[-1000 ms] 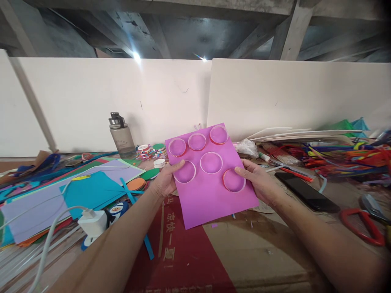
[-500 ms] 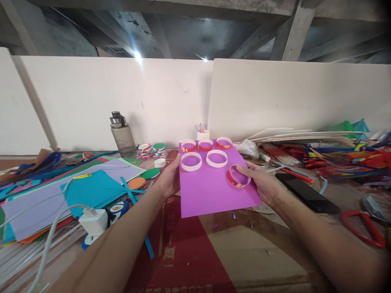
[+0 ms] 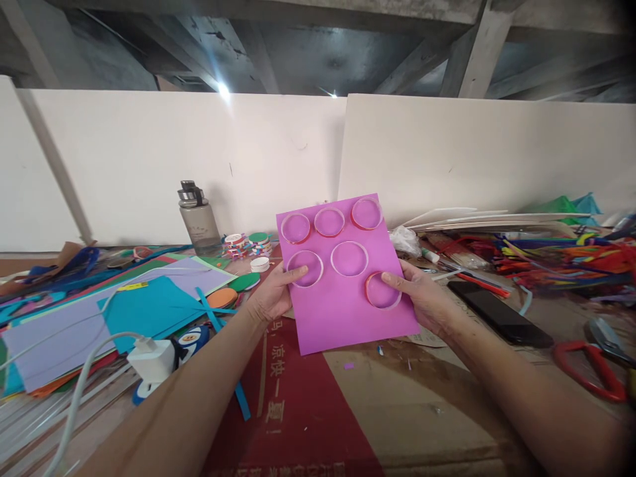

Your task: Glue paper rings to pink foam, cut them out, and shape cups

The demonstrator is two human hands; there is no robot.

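A purple sheet [image 3: 338, 311] is held up between both my hands, its face tilted toward me. Several paper rings stand on it: a row of red-sided rings along the far edge, such as the ring at top right [image 3: 366, 229], and white rings in the middle. My left hand [image 3: 275, 291] grips the sheet's left edge, its thumb over the rim of a white ring [image 3: 322, 271]. My right hand [image 3: 422, 295] grips the right edge, its thumb on a red-sided ring [image 3: 368, 297]. Fingers beneath the sheet are hidden.
Coloured paper sheets [image 3: 54, 338], a charger [image 3: 154, 361] and a bottle [image 3: 199, 222] are at left. Stacked discs [image 3: 258, 244] stand behind my left hand. A phone [image 3: 499, 315], red-handled scissors [image 3: 591, 371] and bright strips [image 3: 541, 258] lie at right. Cardboard [image 3: 422, 404] covers the near surface.
The purple sheet has tilted up at its far edge and turned slightly, showing the rings more from above. My left thumb has come over onto a white ring.
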